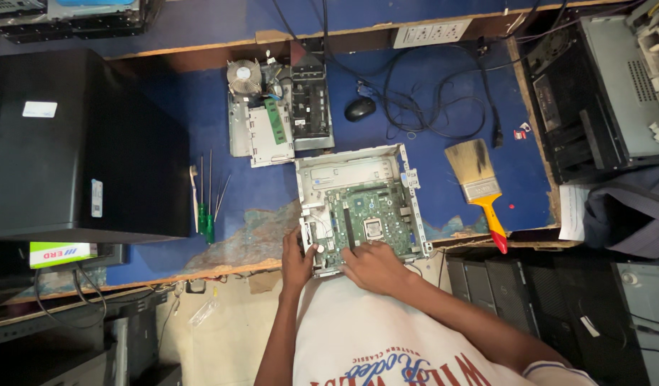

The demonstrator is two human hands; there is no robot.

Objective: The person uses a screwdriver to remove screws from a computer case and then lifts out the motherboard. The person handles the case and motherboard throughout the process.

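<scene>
While my left hand (pixel 297 261) grips the near-left corner of the open computer case (pixel 361 204), my right hand (pixel 372 266) rests curled on its green motherboard (pixel 368 218); screwdrivers (pixel 206 207) lie left of my fingers on the blue tabletop (pixel 193 107).

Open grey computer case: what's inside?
Inside the case: green motherboard with a square processor socket. Right hand covers its near edge; left hand grips the corner.
</scene>
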